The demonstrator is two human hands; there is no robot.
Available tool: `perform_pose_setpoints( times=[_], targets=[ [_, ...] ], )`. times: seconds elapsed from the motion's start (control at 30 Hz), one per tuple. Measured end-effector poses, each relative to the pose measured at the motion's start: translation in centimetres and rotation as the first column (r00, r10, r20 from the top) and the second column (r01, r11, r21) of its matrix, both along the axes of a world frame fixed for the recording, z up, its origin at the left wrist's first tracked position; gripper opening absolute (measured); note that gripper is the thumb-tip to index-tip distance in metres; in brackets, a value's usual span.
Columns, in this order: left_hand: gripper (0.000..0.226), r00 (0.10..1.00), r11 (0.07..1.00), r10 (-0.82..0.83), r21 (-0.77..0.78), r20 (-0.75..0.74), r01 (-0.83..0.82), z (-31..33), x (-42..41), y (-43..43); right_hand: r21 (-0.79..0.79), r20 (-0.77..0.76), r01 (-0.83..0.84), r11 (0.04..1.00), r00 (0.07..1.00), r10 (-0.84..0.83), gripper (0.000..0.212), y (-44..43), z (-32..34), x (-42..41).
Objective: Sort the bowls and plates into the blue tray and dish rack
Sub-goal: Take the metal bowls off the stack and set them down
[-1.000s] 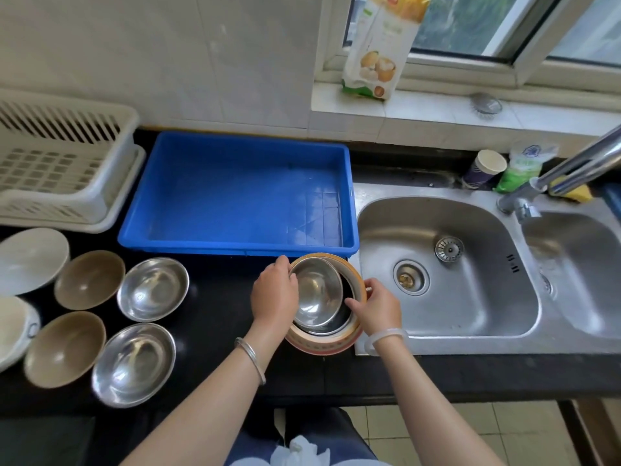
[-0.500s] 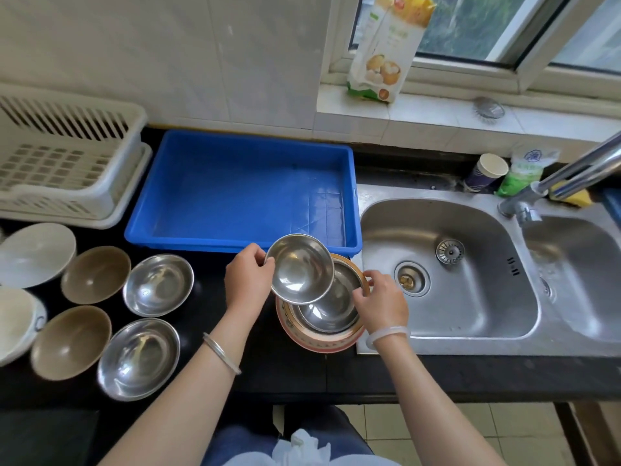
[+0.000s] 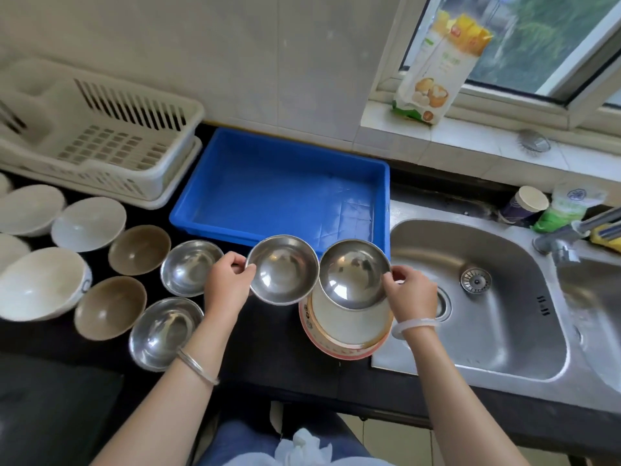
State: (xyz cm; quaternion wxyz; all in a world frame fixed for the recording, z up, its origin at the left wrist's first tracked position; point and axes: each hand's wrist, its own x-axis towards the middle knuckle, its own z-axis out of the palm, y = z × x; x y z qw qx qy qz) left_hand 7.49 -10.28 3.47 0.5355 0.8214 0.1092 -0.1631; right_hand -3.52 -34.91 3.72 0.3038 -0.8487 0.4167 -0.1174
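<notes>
My left hand (image 3: pixel 228 284) grips the rim of a steel bowl (image 3: pixel 282 269), held above the counter in front of the blue tray (image 3: pixel 279 193). My right hand (image 3: pixel 411 294) pinches a second steel bowl (image 3: pixel 353 274), lifted over a stack of orange-rimmed plates (image 3: pixel 346 331) by the sink edge. The blue tray holds nothing. To its left stands the cream dish rack (image 3: pixel 100 142), also without dishes. On the counter at left sit two steel bowls (image 3: pixel 190 270), two brown bowls (image 3: pixel 139 248) and several white bowls (image 3: pixel 40 284).
A steel double sink (image 3: pixel 477 297) lies at right, its tap (image 3: pixel 584 227) at the far right. A paper cup (image 3: pixel 526 205) and a green packet (image 3: pixel 564 210) stand behind the sink. A food carton (image 3: pixel 437 62) leans on the windowsill. The black counter edge runs along the front.
Both steel bowls have come up off the plate stack: my left hand carried one leftward, my right hand lifted the other. The view has tilted left, showing more white bowls.
</notes>
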Motion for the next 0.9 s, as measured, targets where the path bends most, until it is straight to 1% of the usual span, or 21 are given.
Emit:
perform_pose_setpoints(
  times=[0.1,0.17,0.33,0.47,0.57,0.63,0.77,0.83,0.9],
  targets=[
    [0.010,0.999,0.999,0.037,0.013,0.007,-0.037,-0.4,-0.5,1.6,0.063,0.005,-0.049,0.997,0.999,0.048,0.018,0.1,0.7,1.7],
    [0.008,0.998,0.997,0.066,0.024,0.002,-0.066,-0.7,-1.0,2.7,0.124,0.007,-0.084,0.989,0.996,0.084,0.020,0.4,0.9,3.1],
    [0.011,0.987,0.986,0.161,0.052,-0.026,-0.160,-1.9,-3.0,4.8,0.270,-0.005,-0.209,0.940,0.976,0.219,0.024,2.9,0.9,6.5],
    [0.009,0.974,0.974,0.219,0.073,-0.064,-0.214,-3.0,-4.9,6.1,0.290,-0.078,-0.332,0.898,0.927,0.368,0.021,5.7,0.1,8.9],
    [0.008,0.970,0.969,0.230,0.106,-0.078,-0.222,-3.7,-6.1,6.7,0.270,-0.164,-0.411,0.871,0.871,0.462,0.020,7.4,-0.6,10.2],
    [0.006,0.970,0.968,0.228,0.130,-0.082,-0.216,-4.2,-6.9,6.8,0.291,-0.210,-0.453,0.842,0.829,0.519,0.018,8.3,-1.0,10.9],
    [0.007,0.965,0.957,0.249,0.177,-0.086,-0.231,-4.8,-7.8,6.9,0.268,-0.298,-0.490,0.830,0.777,0.555,0.027,9.5,-2.1,11.8],
    [0.009,0.963,0.951,0.256,0.197,-0.081,-0.236,-5.1,-8.1,6.9,0.241,-0.343,-0.513,0.824,0.749,0.567,0.026,9.9,-2.5,12.0],
    [0.009,0.961,0.948,0.263,0.207,-0.079,-0.242,-5.4,-8.4,7.0,0.251,-0.375,-0.529,0.811,0.719,0.585,0.019,10.3,-2.8,12.2]
  ],
)
